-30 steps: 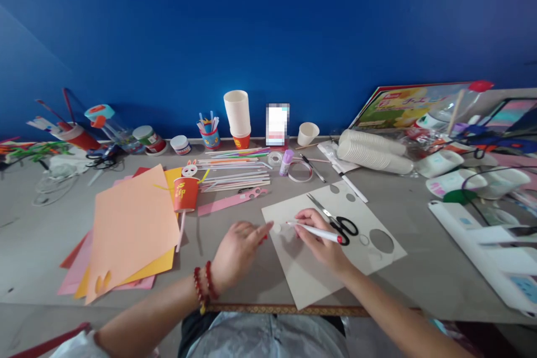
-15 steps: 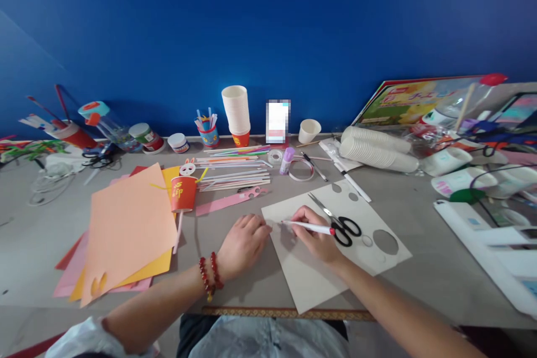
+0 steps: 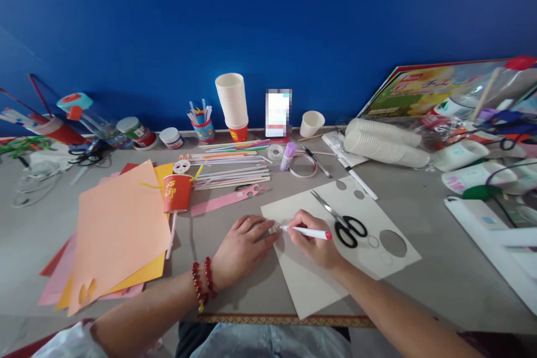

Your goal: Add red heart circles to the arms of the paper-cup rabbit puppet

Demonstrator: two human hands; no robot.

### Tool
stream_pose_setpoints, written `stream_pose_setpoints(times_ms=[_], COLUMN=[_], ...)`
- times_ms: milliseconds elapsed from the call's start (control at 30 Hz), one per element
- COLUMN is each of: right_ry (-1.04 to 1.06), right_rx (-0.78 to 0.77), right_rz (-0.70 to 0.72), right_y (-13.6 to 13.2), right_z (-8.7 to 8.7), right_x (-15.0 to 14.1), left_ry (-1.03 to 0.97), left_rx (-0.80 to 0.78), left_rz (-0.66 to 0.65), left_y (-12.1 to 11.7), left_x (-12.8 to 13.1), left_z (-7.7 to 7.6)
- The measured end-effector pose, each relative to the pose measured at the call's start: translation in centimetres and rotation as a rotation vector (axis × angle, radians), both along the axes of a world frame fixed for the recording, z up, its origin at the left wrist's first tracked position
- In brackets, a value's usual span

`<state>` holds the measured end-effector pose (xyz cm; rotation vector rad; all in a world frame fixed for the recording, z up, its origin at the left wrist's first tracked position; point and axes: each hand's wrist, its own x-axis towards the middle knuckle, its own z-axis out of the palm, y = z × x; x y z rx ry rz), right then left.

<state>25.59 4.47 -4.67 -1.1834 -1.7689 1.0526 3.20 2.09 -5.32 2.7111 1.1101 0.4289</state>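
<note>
My right hand (image 3: 312,238) grips a white marker (image 3: 309,231) with a red end, its tip against a small white paper disc (image 3: 275,228). Dark marks show on the disc, partly covered by my fingers. Palm down, my left hand (image 3: 247,246) has its thumb and fingertips closed on the disc's left edge, holding it in place. Beneath the disc and my right hand lies a white sheet (image 3: 312,285) with round holes cut in it. Scissors (image 3: 342,221) with black handles rest on this sheet, to the right of my right hand.
Coloured paper (image 3: 121,229) is stacked on the left, beside a red paper cup (image 3: 177,193) with a rabbit head. Straws (image 3: 230,165), a purple glue stick (image 3: 287,156) and a tape ring (image 3: 302,166) lie ahead. Nested white cups (image 3: 377,148) and a white rack (image 3: 486,229) are at right.
The marker tip has moved left onto the disc, which now bears dark marks. My left hand has gone from a pointing index finger to thumb and fingertips at the disc. The view has shifted slightly.
</note>
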Motion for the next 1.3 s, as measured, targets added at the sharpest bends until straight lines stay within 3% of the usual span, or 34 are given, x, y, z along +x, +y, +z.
stream_pose_setpoints(times_ms=[200, 1300], right_ry=[-0.086, -0.142], right_rx=[0.018, 0.04], right_rz=[0.009, 0.063], right_y=[0.19, 0.42], right_z=[0.0, -0.52], right_x=[-0.14, -0.08], left_ry=[0.046, 0.071], left_rx=[0.03, 0.025], left_rz=[0.003, -0.017], left_y=[-0.09, 0.01], left_x=[0.14, -0.02], left_z=[0.01, 0.11])
